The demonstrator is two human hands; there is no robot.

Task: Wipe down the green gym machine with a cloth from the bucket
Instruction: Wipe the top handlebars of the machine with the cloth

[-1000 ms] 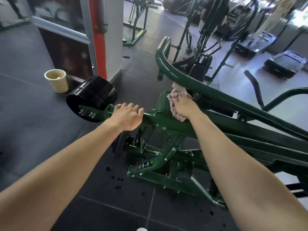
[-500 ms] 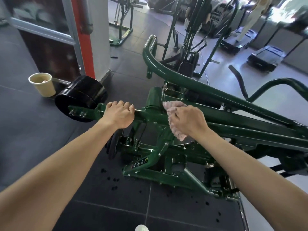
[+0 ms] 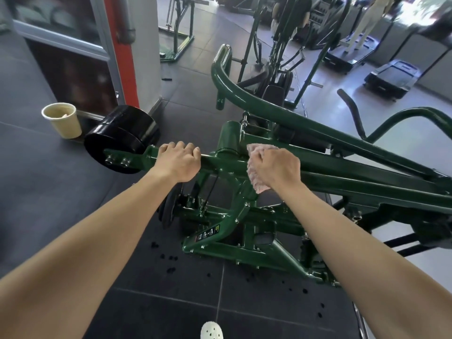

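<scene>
Left hand: fingers curled over a bar of the machine, beside the black weight. Right hand: fingers closed round a pink cloth, pressing it onto the same bar. Bucket stands on the floor, left of the weight.

Left hand grips the green gym machine bar beside the black weight; right hand presses a pink cloth against the frame.
</scene>
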